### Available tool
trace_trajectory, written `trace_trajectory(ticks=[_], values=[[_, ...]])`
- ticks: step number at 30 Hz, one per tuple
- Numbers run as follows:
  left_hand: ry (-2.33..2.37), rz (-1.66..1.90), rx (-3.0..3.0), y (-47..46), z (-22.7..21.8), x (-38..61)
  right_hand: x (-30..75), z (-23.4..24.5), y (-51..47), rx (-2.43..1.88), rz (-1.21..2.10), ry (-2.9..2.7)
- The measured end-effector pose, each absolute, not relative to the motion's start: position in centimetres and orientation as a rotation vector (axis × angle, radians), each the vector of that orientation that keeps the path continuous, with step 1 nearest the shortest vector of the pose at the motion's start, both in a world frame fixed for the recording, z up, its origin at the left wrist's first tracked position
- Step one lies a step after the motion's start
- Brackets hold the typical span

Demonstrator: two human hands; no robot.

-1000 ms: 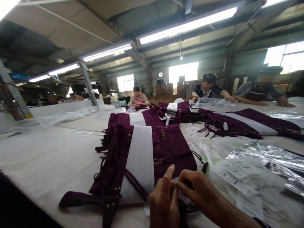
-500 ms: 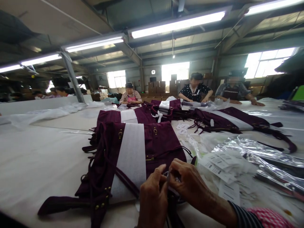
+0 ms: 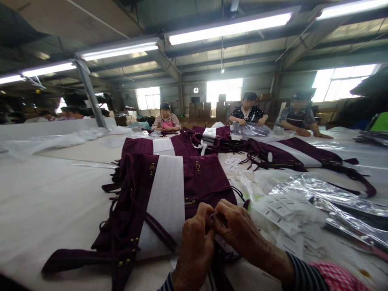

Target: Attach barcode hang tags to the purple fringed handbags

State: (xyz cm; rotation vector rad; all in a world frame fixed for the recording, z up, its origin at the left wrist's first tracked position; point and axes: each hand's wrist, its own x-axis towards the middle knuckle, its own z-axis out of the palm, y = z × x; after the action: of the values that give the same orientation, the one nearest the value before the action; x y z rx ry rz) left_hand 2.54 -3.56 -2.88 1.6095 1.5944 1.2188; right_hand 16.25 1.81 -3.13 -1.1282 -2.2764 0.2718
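A dark purple bag point(image 3: 206, 178) with brass buckles lies flat on the table before me, a band of white paper point(image 3: 166, 194) wrapped around its middle. Over its lower right part, my left hand point(image 3: 197, 238) and my right hand point(image 3: 236, 226) meet, fingertips pinched together. Between them shows a small pale bit of something, too small to name. Dark straps hang down beneath my hands. The bag's long strap end point(image 3: 75, 258) stretches out to the left across the white table surface point(image 3: 54, 202).
More purple bags point(image 3: 291, 155) with white bands lie farther back. Printed paper labels point(image 3: 281, 212) are heaped at right, beside clear plastic bags point(image 3: 333, 194). Across the table sit several co-workers, one handling clear plastic point(image 3: 253, 130). White sheeting point(image 3: 69, 137) runs along the left.
My hands have come closer together and risen slightly, still pinched. A co-worker across the table has lifted clear plastic. The view has shifted a little.
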Motion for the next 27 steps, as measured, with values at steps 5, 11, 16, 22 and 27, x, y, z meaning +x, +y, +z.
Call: trace_trajectory(ticks=[5,11,16,22,27], values=[[1.570,1.215,1.564,-3.5,-3.4,2.4,16.9,-3.0,2.1,-1.307,0.491,-2.107],[1.503,1.292,1.404,-3.6,-4.1,1.8,18.7,-3.3,1.6,-1.320,0.800,-2.019],[1.380,1.458,1.224,-3.0,-3.8,1.2,20.2,-1.9,0.6,-1.360,0.716,-2.215],[1.473,1.580,1.338,-2.8,-0.2,-0.1,21.8,-0.8,0.4,-1.202,0.945,-2.241],[1.468,1.524,1.779,-4.2,3.2,0.5,21.4,0.4,0.4,-0.954,1.220,-1.979]])
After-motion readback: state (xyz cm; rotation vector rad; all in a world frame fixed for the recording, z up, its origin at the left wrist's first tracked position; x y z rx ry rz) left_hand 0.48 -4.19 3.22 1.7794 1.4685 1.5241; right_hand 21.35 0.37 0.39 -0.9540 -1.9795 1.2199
